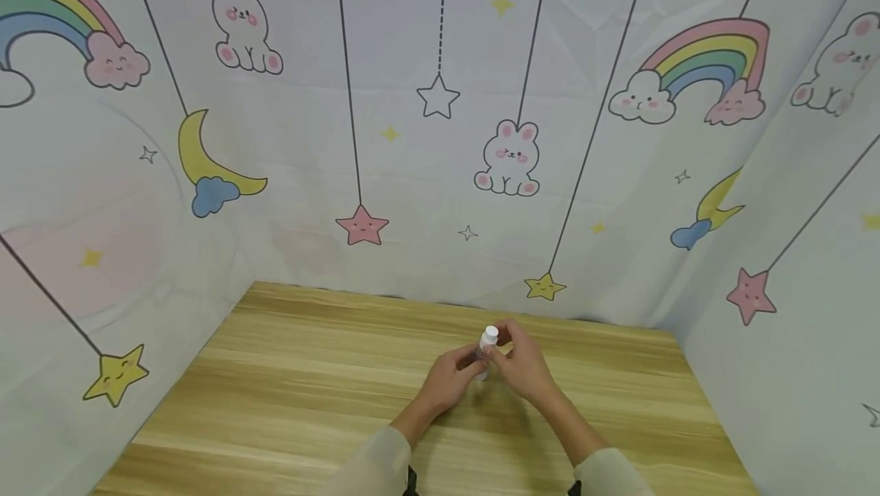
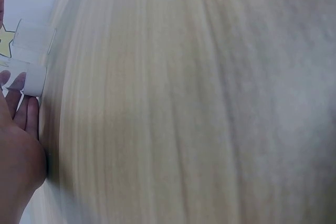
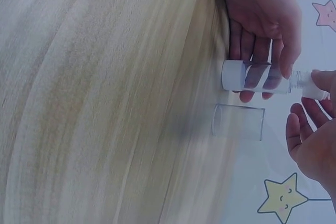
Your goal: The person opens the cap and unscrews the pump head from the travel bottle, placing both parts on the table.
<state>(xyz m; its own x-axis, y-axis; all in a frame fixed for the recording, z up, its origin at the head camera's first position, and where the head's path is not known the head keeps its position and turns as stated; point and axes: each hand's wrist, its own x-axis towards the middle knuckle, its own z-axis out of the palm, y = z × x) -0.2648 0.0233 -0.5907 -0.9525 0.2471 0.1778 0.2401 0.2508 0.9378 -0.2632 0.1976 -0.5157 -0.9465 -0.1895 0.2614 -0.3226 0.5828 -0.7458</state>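
Observation:
A small clear bottle [image 3: 253, 73] with a white base stands upright on the table between the hands. The left hand [image 1: 447, 380] holds its body, fingers behind and thumb in front. At its top, the right hand [image 1: 526, 367] pinches the white cap [image 1: 491, 332] between thumb and finger. Below that cap, part of the threaded neck [image 3: 297, 80] shows in the right wrist view. A clear, empty-looking cover [image 3: 239, 123] stands on the table close to the bottle, apart from both hands. From the head, the hands hide much of the bottle.
The wood-grain table [image 1: 309, 374] reaches back to a white cloth backdrop [image 1: 296, 137] printed with rabbits, stars and rainbows. More of this cloth hangs along the left and right sides.

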